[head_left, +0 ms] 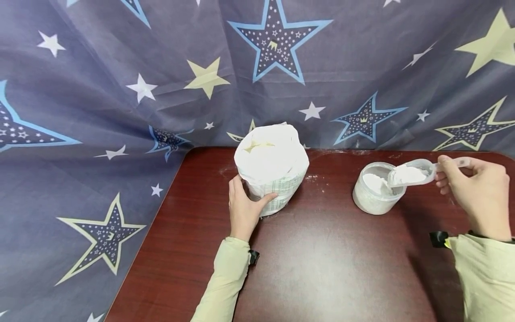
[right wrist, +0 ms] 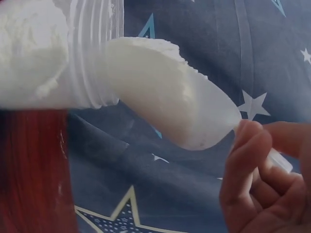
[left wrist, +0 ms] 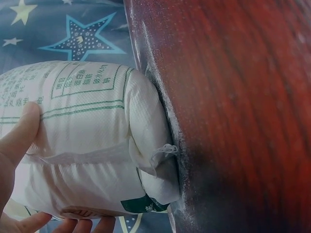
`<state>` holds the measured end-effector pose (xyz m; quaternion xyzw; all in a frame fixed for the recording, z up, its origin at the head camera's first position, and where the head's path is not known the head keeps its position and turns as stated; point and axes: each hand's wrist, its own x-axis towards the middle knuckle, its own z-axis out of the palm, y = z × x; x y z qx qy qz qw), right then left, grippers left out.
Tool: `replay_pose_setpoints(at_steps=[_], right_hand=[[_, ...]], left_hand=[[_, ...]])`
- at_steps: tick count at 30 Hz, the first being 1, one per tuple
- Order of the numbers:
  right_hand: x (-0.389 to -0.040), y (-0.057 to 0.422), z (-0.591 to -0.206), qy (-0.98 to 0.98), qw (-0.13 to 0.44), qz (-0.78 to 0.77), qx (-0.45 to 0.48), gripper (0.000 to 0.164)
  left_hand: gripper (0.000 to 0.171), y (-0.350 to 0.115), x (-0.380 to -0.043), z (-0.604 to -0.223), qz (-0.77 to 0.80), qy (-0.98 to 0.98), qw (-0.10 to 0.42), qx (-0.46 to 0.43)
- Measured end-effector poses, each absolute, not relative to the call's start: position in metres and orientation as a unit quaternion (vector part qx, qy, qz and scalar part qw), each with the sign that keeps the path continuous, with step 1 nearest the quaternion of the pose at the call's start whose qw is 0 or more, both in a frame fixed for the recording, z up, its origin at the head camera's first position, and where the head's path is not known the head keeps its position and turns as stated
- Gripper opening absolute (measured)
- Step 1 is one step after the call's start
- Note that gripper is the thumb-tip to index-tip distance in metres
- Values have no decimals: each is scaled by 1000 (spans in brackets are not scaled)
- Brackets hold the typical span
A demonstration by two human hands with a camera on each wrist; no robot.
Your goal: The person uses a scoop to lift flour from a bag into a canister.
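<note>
On the left of the head view stands a white cloth flour bag (head_left: pixel 287 190), its mouth open and pale powder inside. My left hand (head_left: pixel 243 210) grips its near left side, thumb across the printed front (left wrist: pixel 82 92), fingers round the other side. To the right, my right hand (head_left: pixel 479 188) pinches the handle of a translucent scoop (head_left: pixel 429 168) between thumb and fingers. White powder heaps in the scoop. Its front end overlaps the rim of a clear plastic jar (head_left: pixel 372 204), which is partly filled with white powder. In the right wrist view the scoop (right wrist: pixel 160 92) tilts beside the jar's threaded mouth (right wrist: pixel 92 53).
Both stand on a dark red wooden table (head_left: pixel 318 255), near its back edge. Behind hangs a grey-blue curtain (head_left: pixel 169 53) printed with stars. White powder specks (head_left: pixel 314 178) dot the tabletop between bag and jar.
</note>
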<state>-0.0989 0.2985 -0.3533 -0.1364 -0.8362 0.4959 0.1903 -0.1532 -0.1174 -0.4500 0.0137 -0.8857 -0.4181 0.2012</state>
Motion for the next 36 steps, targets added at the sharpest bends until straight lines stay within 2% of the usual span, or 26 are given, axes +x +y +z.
replay_pose_setpoints(at_steps=[10, 20, 31, 36], right_hand=[[-101, 287, -345, -880, 237, 396, -108, 29], [-98, 283, -339, -884, 243, 386, -106, 30], [-107, 277, -336, -836, 235, 484, -105, 28], [-113, 266, -332, -746, 237, 615, -98, 23]], left_hand=[[94, -118, -152, -449, -415, -885, 210, 8], [94, -117, -152, -447, -413, -885, 214, 8], [94, -117, -152, -448, -415, -885, 209, 13], [93, -117, -152, -448, -418, -884, 207, 12]])
